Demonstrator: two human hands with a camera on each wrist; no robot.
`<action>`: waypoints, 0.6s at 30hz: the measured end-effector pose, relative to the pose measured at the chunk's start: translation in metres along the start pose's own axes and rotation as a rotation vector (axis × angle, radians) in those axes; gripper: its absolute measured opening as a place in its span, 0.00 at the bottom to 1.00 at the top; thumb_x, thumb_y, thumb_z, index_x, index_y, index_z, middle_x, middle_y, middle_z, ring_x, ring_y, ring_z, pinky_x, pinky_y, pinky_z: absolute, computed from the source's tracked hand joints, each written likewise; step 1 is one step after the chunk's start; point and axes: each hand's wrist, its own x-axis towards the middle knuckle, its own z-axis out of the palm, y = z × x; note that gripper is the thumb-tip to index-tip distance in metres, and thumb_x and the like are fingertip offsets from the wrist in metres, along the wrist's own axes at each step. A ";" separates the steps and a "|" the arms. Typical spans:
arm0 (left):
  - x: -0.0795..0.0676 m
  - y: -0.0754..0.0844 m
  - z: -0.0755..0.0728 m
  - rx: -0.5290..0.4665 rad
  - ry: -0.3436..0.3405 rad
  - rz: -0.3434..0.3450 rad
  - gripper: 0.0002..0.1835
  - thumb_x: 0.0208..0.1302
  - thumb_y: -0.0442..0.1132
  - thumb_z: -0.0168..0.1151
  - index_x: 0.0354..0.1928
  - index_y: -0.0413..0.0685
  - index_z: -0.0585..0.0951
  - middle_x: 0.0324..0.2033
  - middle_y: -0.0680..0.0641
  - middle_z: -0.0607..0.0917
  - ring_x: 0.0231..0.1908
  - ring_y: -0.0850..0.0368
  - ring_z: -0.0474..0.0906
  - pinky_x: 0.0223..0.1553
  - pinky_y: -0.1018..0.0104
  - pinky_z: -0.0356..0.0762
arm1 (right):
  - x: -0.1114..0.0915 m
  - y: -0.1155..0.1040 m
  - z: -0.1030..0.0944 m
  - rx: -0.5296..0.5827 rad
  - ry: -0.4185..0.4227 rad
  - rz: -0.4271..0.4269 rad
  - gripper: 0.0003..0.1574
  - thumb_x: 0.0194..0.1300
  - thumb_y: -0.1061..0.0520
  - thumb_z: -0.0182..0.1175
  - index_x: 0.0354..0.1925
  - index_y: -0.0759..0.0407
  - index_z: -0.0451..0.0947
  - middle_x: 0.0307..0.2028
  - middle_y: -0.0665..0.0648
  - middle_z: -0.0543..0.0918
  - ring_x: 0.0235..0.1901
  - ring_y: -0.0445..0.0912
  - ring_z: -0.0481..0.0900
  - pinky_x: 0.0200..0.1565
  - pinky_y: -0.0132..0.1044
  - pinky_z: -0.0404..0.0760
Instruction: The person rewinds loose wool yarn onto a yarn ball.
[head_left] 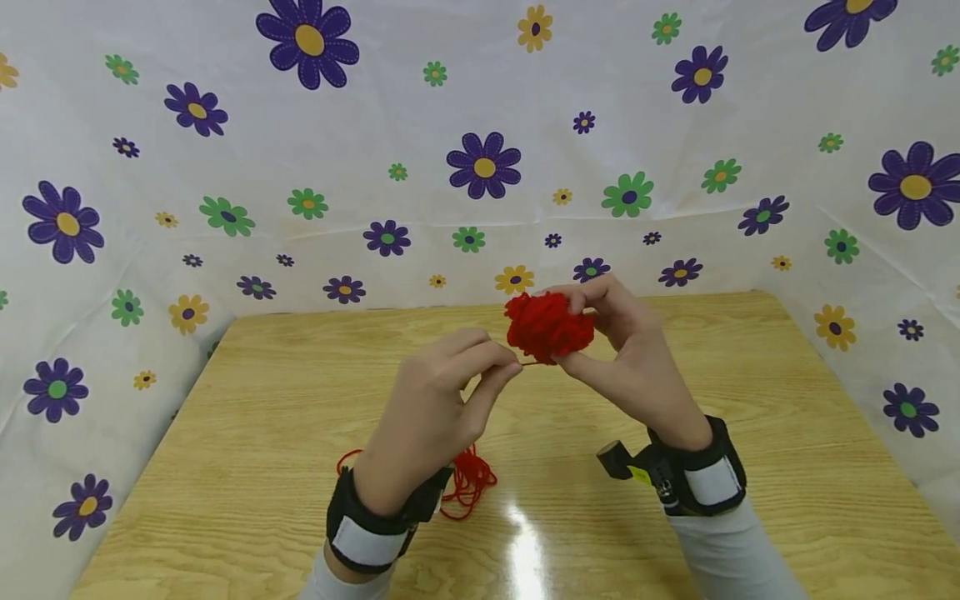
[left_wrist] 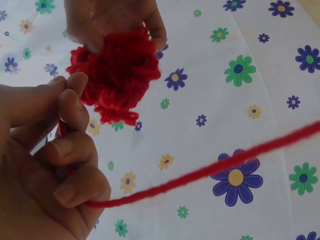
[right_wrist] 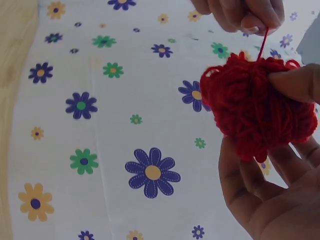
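Note:
A ball of red yarn (head_left: 550,327) is held up over the table in my right hand (head_left: 633,358), thumb on one side and fingers on the other. Loops stick out of the ball at its ends, as the right wrist view shows. My left hand (head_left: 442,392), just left of the ball, pinches the yarn strand (right_wrist: 263,45) between thumb and fingertips. From there a short taut length runs to the ball. In the left wrist view the strand also passes under the curled lower fingers and trails off to the right. Loose red yarn (head_left: 472,482) lies on the table below my left wrist, which partly hides it.
The wooden table (head_left: 285,400) has a bright light reflection near its front. A white cloth with printed flowers (head_left: 480,100) hangs behind it and along both sides. Each wrist wears a black strap (head_left: 712,475) with a small device on it.

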 end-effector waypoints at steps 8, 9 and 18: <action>0.000 -0.009 -0.007 -0.002 0.075 0.008 0.02 0.58 0.30 0.69 0.34 0.42 0.85 0.27 0.52 0.80 0.28 0.62 0.72 0.29 0.72 0.73 | -0.001 -0.001 -0.002 0.007 -0.119 0.034 0.27 0.49 0.78 0.65 0.45 0.66 0.66 0.49 0.58 0.81 0.50 0.50 0.78 0.49 0.43 0.78; 0.000 -0.009 -0.007 -0.005 0.085 0.013 0.02 0.58 0.30 0.69 0.33 0.41 0.85 0.27 0.51 0.80 0.28 0.62 0.72 0.29 0.72 0.73 | -0.001 -0.002 -0.003 0.015 -0.135 0.043 0.27 0.49 0.78 0.65 0.45 0.66 0.66 0.48 0.58 0.81 0.49 0.50 0.78 0.50 0.43 0.78; 0.001 -0.009 -0.008 -0.025 0.138 0.041 0.02 0.59 0.31 0.68 0.31 0.39 0.85 0.26 0.50 0.79 0.27 0.60 0.72 0.26 0.71 0.72 | -0.002 -0.003 -0.007 0.064 -0.296 0.109 0.36 0.54 0.75 0.63 0.62 0.64 0.70 0.53 0.56 0.79 0.50 0.49 0.78 0.54 0.47 0.75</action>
